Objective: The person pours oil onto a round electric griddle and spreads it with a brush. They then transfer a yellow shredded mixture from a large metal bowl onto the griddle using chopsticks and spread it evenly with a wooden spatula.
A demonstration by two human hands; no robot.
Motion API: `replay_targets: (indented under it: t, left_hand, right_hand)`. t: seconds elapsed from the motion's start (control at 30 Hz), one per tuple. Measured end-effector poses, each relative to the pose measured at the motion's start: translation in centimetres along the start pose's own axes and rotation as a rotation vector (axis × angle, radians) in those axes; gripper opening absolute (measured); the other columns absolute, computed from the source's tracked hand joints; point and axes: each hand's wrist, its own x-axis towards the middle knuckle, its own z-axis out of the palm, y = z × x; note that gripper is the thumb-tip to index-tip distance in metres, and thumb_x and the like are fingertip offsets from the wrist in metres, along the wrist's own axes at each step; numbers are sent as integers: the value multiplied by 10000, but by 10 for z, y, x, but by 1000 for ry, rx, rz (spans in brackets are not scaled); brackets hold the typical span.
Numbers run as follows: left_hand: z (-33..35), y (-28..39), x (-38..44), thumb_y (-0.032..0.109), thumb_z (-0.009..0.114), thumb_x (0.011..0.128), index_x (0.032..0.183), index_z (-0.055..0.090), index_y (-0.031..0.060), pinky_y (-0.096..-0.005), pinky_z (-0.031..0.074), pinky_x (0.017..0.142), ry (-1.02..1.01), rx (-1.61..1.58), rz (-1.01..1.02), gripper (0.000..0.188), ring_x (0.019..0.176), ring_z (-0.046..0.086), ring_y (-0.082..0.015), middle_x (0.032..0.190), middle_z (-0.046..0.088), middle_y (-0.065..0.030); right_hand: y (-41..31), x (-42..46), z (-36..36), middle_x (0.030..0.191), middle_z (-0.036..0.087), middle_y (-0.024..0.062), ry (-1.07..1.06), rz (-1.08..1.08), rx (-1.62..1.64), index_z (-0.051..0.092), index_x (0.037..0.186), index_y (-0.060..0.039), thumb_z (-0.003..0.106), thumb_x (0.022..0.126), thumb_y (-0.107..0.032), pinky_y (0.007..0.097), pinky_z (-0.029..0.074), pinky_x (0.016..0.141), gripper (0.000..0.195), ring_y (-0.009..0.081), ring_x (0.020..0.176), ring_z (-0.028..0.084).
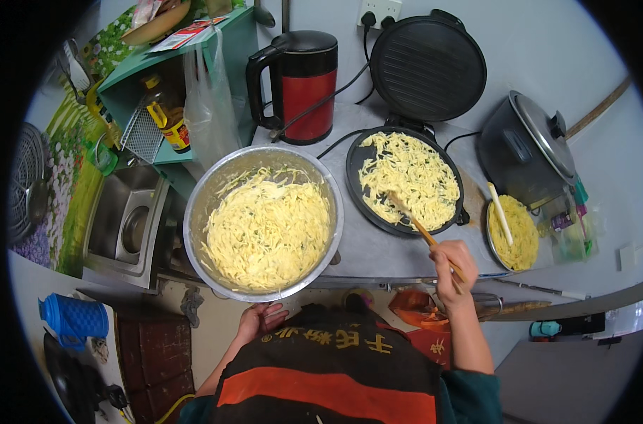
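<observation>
Wooden chopsticks point(428, 236) are gripped in my right hand point(455, 270), their tips down in the shredded, batter-coated mixture point(409, 177) spread over the round black electric griddle point(353, 193). My left hand point(262, 319), palm up with fingers apart, is just below the near rim of a large stainless steel bowl point(190, 249); whether it touches the bowl I cannot tell. More of the pale yellow shredded mixture with green bits point(268, 233) fills much of the bowl. The griddle's ridged lid point(428, 66) stands raised behind it.
A red and black kettle point(306, 90) stands behind the bowl. On the right are a dark lidded pot point(528, 146) and a plate of yellow food point(517, 233) with a white-handled utensil point(500, 214) on it. A green shelf point(173, 153) and steel sink point(136, 228) are at left. Power cords cross behind the griddle.
</observation>
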Motion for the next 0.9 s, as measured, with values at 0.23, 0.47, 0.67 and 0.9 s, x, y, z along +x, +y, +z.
replay_targets:
  t: [0.23,0.47,0.67,0.9]
  left_hand:
    - [-5,-3,8,174,421,913,1202,446,45,-434,476,916,-50,11,-1,318,1094,573,-371,1204,531,-154]
    - [-4,-4,5,176,427,914,1204,446,51,-416,488,895,-14,15,-4,316,1077,587,-357,1195,543,-150]
    - [-11,-7,6,179,433,911,1201,448,51,-417,490,895,-21,-19,4,318,1073,589,-354,1193,550,-154]
    - [-13,-7,10,179,422,926,1179,460,57,-416,493,898,-24,-29,14,282,1068,590,-361,1155,560,-149]
  right_hand:
    - [2,7,27,806,618,141,-85,-77,-21,615,843,0,600,771,46,339,499,601,87,283,687,612]
    - [5,26,40,774,600,122,-90,-91,-9,617,875,13,606,800,47,317,479,576,84,268,666,602]
    - [-1,29,31,747,589,131,22,-45,-21,615,858,5,600,805,54,308,469,570,74,268,654,597]
    - [19,58,52,758,585,134,30,-62,-44,611,844,2,595,819,38,318,454,554,46,276,628,581]
